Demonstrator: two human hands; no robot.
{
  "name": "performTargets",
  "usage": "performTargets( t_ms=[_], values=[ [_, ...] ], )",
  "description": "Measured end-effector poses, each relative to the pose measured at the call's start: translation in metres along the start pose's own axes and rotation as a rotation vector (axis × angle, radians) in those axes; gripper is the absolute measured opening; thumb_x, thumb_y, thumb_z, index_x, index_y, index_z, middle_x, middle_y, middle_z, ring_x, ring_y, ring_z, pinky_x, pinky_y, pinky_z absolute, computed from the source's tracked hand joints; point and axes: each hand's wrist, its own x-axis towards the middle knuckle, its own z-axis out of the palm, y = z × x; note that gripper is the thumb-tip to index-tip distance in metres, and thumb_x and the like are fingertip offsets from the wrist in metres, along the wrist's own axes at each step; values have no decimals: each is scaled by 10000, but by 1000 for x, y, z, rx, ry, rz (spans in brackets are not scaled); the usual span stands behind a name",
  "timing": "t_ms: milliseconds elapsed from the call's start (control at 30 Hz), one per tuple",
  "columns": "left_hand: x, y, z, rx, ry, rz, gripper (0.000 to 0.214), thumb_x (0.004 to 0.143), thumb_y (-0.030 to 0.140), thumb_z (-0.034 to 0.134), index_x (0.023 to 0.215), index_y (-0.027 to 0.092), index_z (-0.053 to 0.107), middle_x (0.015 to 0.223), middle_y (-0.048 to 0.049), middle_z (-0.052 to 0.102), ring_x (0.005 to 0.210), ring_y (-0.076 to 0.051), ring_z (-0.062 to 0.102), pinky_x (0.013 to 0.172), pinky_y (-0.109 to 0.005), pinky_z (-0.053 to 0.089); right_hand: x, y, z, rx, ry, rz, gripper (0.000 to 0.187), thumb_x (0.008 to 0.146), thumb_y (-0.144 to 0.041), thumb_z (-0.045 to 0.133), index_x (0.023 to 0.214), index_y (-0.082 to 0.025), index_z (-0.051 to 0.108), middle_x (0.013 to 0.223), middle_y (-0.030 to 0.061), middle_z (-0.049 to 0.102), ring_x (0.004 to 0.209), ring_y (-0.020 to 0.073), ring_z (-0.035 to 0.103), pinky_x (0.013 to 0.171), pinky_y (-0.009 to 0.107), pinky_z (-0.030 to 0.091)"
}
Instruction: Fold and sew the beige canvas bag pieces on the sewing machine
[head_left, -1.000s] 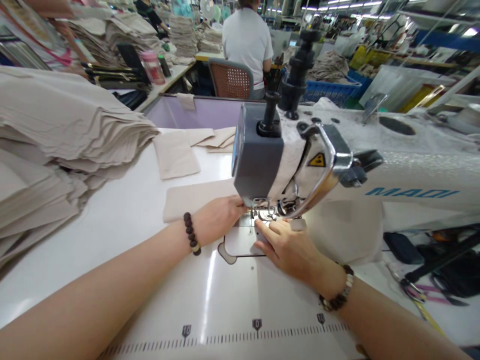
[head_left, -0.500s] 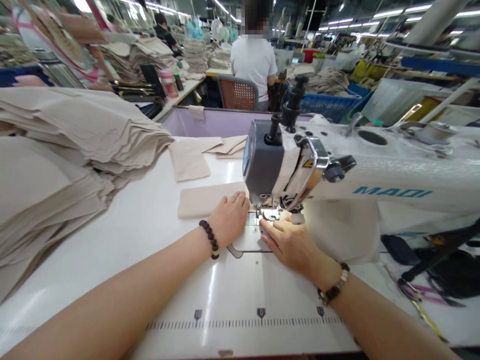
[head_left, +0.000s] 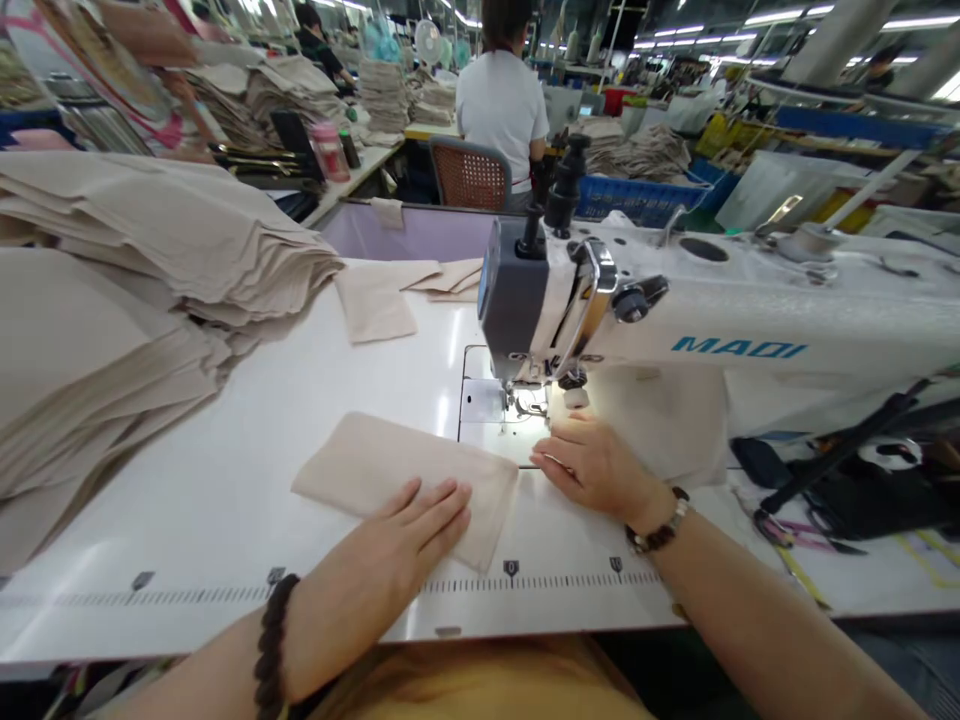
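My left hand (head_left: 409,530) lies flat, fingers stretched out, on a folded beige fabric piece (head_left: 352,455) on the table in front of the sewing machine (head_left: 517,300). My right hand (head_left: 600,470) rests just right of and in front of the needle plate (head_left: 487,440). Its fingers are curled together near the thumb, and whatever lies between them is too small to make out. Beside that hand, a larger beige fabric panel (head_left: 667,420) lies under the machine arm. The presser foot (head_left: 529,402) is lit, with no fabric visible on the plate left of it.
Tall stacks of beige fabric (head_left: 165,230) fill the left side. Smaller folded pieces (head_left: 375,300) lie behind the machine head. Scissors with pink handles (head_left: 810,535) and a black pouch (head_left: 862,490) lie at right. A person in a white shirt (head_left: 502,105) sits ahead.
My left hand has slid the folded fabric piece away from the needle area, toward me and left. My right hand stays near the plate, its fingers now more curled. The view has shifted slightly.
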Motion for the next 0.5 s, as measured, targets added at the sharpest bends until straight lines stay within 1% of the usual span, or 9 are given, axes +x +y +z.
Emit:
performTargets(
  t_ms=[33,100,133,167,267,333,400,433,500],
  values=[
    [1,-1,-1,-1,-13,8,538,769,-43,313,1276,95,431,1355,-150,403,1233,-271,410,983,-469,376,0,-2,1,14,-6,-39,374,943,-278,319,763,-148,620,593,12,495,568,139,411,621,287,308],
    [3,-3,-2,-14,-25,7,525,775,-37,317,1268,94,443,1348,-153,409,1228,-276,415,975,-481,381,-1,-4,5,33,-43,-129,331,943,-310,341,946,-144,627,621,11,524,568,142,424,619,288,312],
    [3,-4,-3,-23,-24,1,521,779,-37,316,1266,97,446,1345,-151,413,1227,-273,416,977,-480,380,-1,-5,6,34,-69,-160,330,945,-321,345,986,-148,622,625,10,533,564,142,427,616,289,312],
    [3,-4,-3,-35,-20,-7,519,783,-38,316,1264,103,449,1342,-149,419,1226,-267,418,980,-476,378,-1,-6,8,28,-95,-172,338,947,-328,341,986,-151,626,625,10,539,561,143,431,616,290,311],
    [4,-3,-1,-72,-2,-26,515,791,-35,322,1263,125,453,1345,-137,422,1230,-250,416,996,-461,364,-1,-4,10,4,-133,-114,394,957,-330,306,880,-146,647,624,19,555,565,141,449,626,291,311],
    [5,-2,3,-92,15,-42,521,790,-36,323,1263,140,453,1354,-128,414,1241,-237,404,1014,-455,343,-1,-3,9,-8,-131,-69,425,960,-330,292,820,-144,648,618,22,557,565,138,453,628,290,308],
    [5,-1,5,-101,41,-56,522,788,-39,318,1257,142,460,1354,-127,417,1249,-227,394,1028,-454,325,-1,-2,6,-14,-124,-52,439,960,-324,292,763,-147,641,608,20,550,558,135,445,629,288,305],
    [3,-2,4,-113,51,-49,524,788,-40,316,1254,147,464,1348,-123,429,1247,-220,399,1032,-445,325,-1,-2,4,-17,-117,-49,446,959,-318,292,727,-149,632,602,19,544,556,133,440,632,286,305],
    [-5,-5,-5,-172,82,-24,537,795,-25,316,1270,187,451,1327,-93,466,1217,-191,441,1023,-383,361,-2,-1,2,-26,-94,-35,462,959,-306,288,655,-151,601,590,17,531,553,129,431,635,283,305]
  ],
)
